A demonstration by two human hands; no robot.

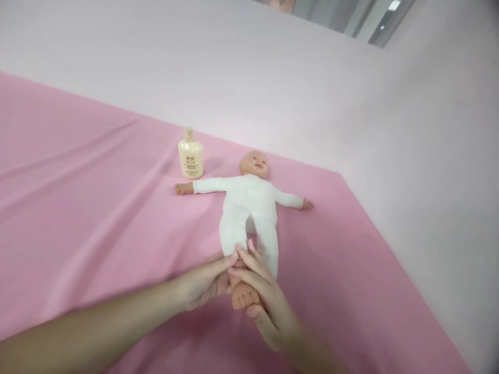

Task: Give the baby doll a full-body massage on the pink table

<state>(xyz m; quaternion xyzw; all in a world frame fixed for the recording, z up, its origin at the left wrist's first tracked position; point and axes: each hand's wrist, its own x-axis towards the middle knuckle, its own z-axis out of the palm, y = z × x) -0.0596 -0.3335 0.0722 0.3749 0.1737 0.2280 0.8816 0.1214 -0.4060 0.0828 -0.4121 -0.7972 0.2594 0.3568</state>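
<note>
A baby doll (251, 197) with a white cloth body lies on its back, arms spread and head away from me. My left hand (208, 283) is wrapped round the doll's lower leg from the left, just above the foot. From the right, my right hand (265, 291) closes over the same leg, its fingers across the ankle and its thumb beside the bare foot (245, 297). The two hands meet at the ankle, and some left fingers are hidden beneath the leg. The doll's other foot is hidden behind my right hand.
A cream-coloured pump bottle (191, 156) stands beside the doll's outstretched arm on the left. Under everything lies a wrinkled pink cloth (97, 208), its far edge just beyond the doll's head. A pale wall or surface (156, 57) lies behind it.
</note>
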